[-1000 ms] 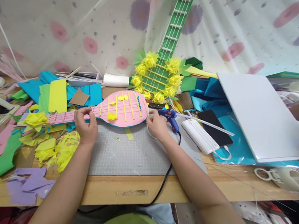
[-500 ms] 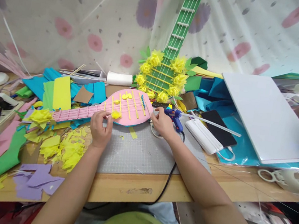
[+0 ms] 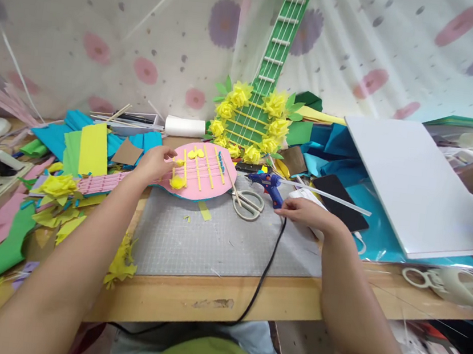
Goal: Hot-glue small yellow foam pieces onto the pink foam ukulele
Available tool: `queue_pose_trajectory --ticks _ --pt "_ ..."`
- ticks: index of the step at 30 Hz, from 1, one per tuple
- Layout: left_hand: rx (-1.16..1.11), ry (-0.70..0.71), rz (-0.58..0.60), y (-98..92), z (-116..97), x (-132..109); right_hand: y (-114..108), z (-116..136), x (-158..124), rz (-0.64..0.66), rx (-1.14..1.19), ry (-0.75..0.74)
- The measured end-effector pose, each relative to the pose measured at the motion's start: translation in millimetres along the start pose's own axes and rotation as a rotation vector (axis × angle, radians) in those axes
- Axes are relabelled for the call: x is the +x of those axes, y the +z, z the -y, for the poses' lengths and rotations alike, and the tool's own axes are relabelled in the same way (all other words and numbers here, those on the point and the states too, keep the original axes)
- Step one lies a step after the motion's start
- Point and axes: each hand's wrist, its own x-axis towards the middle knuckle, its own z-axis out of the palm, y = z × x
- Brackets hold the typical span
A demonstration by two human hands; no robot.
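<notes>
A pink toy guitar (image 3: 201, 187) with yellow strips and yellow paper petals lies on the grey cutting mat (image 3: 210, 248). Over the joint of its neck and body, my left hand (image 3: 156, 162) has its fingers bent together beside a small yellow petal (image 3: 179, 163); what they pinch, if anything, is hidden. My right hand (image 3: 303, 214) closes its fingertips on the lower handle end of a blue glue gun (image 3: 273, 190), which lies on the mat with a long glue stick (image 3: 333, 197) out of its back. Scissors (image 3: 252, 206) lie between guitar and gun, under a thin wooden stick (image 3: 235, 188).
A green toy guitar (image 3: 272, 61) with yellow flowers leans on the curtain behind. Paper scraps (image 3: 122, 266) and coloured sheets (image 3: 93, 148) cover the left side. A white power bank (image 3: 305, 194), a black phone (image 3: 341, 201) and a white board (image 3: 412, 181) are on the right.
My right hand has left the guitar's right edge and moved right to the glue gun's handle. My left hand has shifted up and left, onto the guitar's neck joint.
</notes>
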Motion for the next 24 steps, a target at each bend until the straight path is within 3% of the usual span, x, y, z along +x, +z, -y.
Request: queue_pose_trajectory --ticks 2,5,8,12,16,24 --pt "0.082 0.001 0.071 -2.7 2.1 6.6 -4.4 -9.8 1.6 -0.175 -0.122 0.072" --pt "0.122 0.051 0.115 -1.1 7.0 9.5 0.5 -15.3 9.7 -0.434 -0.122 0.154" --pt "0.127 0.075 0.115 4.6 10.4 9.7 12.8 -10.8 22.5 -0.552 -0.048 0.112" --pt "0.177 0.049 0.054 9.9 11.3 10.3 28.2 -1.0 39.7 -0.606 -0.056 0.061" --pt "0.200 0.034 -0.028 10.2 11.5 10.9 38.1 4.5 48.9 -0.626 0.029 0.118" --pt "0.042 -0.014 -0.103 17.7 23.2 22.0 44.5 1.5 53.7 -0.666 0.117 0.168"
